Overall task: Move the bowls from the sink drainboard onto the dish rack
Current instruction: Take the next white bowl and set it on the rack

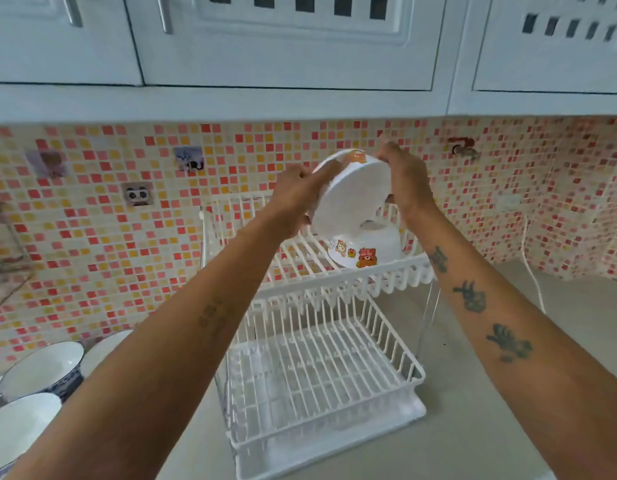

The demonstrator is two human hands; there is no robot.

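Both hands hold a white bowl (347,199) with orange prints, tilted on edge above the top tier of the white two-tier dish rack (386,275). My left hand (295,188) grips its left rim and my right hand (406,178) its right rim. Just below it a second white bowl (366,249) with cartoon stickers lies upside down on the top tier. The lower tier (321,372) holds nothing. At the lower left stand three blue-patterned white bowls (40,368), (16,427), (106,344), partly hidden by my left forearm.
White wall cabinets (300,46) hang close overhead. A mosaic tile wall (109,237) with stickers and a hook (464,148) runs behind the rack. Grey countertop (490,393) extends right of the rack, with a white cable (532,268) along the wall.
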